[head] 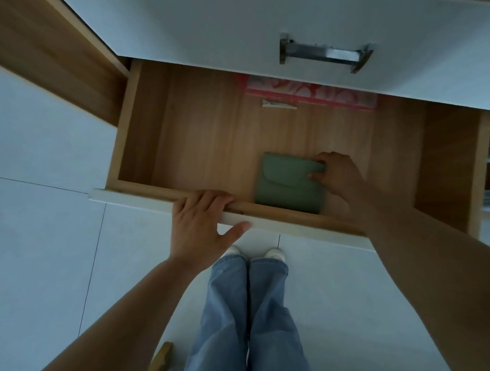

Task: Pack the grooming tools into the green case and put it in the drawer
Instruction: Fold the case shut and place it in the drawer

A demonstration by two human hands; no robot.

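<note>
Right hand (339,176) covers green case (286,182) edge; pink item (310,95) half-hidden.

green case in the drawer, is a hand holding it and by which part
Yes: the right hand pinches the flat green snap-flap case at its right edge, inside the open wooden drawer.

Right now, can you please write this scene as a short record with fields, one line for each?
drawer: pulled open
green case: closed, lying on the drawer floor near the front
right hand: grips the case's right edge
left hand: holds the drawer's front edge
also inside: pink packet and a small clip at the back
</note>
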